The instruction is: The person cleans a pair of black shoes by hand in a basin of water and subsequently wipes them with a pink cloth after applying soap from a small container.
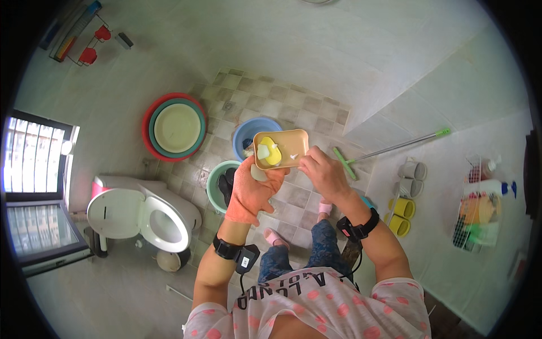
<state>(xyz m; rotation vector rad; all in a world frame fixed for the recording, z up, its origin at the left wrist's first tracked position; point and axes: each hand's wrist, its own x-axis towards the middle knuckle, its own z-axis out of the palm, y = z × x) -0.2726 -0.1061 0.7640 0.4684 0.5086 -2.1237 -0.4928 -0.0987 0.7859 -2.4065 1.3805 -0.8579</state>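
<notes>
I hold a shallow peach-coloured tray [296, 144] up in front of me. My left hand [247, 193], covered by an orange cloth or glove, supports its left end from below. A pale, smooth piece [258, 173], possibly soap, sits against that palm under the tray's edge. At the near right corner, the fingers of my right hand [325, 173] pinch the tray. Inside it lie a yellow oval piece [275, 157], a pale whitish piece [263, 151] and small white bits [293, 156]. The left fingertips are partly hidden.
Below the tray stand a blue basin [250, 125] and a mint-green basin [211, 186] holding dark items. Nested basins [177, 127] lean by the left wall, near an open toilet [165, 224]. A green-headed squeegee [345, 163] and wall-mounted slippers [402, 207] are on the right.
</notes>
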